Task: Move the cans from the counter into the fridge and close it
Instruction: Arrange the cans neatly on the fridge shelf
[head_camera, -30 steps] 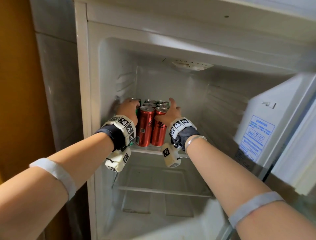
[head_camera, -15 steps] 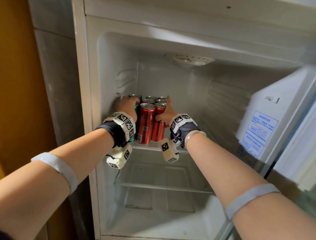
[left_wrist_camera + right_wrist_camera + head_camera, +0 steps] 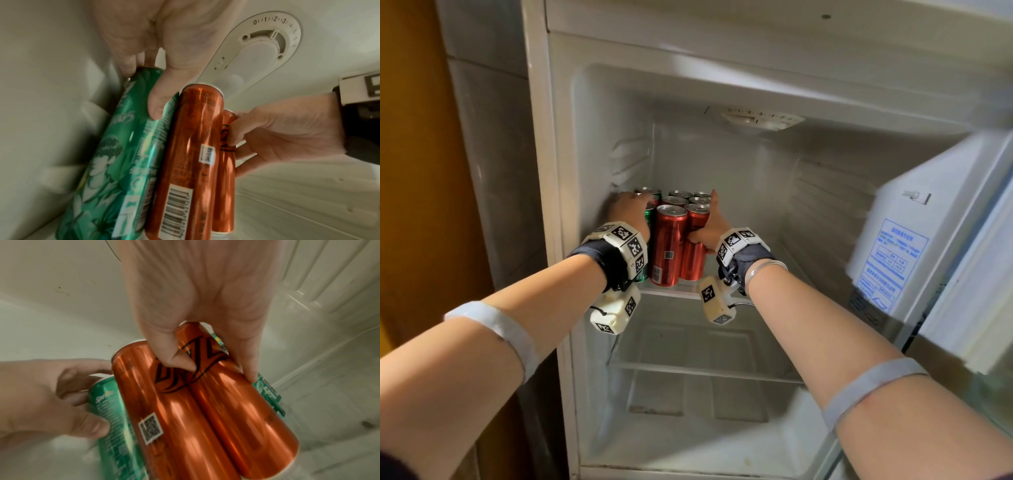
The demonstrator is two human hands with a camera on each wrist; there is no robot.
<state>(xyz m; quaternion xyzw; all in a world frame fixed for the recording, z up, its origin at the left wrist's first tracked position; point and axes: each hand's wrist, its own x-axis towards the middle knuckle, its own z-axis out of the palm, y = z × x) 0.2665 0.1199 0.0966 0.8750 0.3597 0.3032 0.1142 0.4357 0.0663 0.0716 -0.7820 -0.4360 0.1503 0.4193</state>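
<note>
Cans (image 3: 677, 205) packed upright on fridge (image 3: 722, 85) upper shelf (image 3: 671, 293), centre-left of frame. Left hand (image 3: 631, 212) curled round green can (image 3: 115, 154), thumb on its front. Right hand (image 3: 710, 226) clamped on right red can (image 3: 232, 402), beside middle red can (image 3: 668, 246). Door (image 3: 914, 240) open, right.

- red cans (image 3: 669, 245): glossy metal, paper-like code sticker;
- green can (image 3: 123, 146): shiny printed metal;
- fridge (image 3: 722, 161) lining: smooth white plastic;
- wristbands (image 3: 602, 255): dark cloth
</note>
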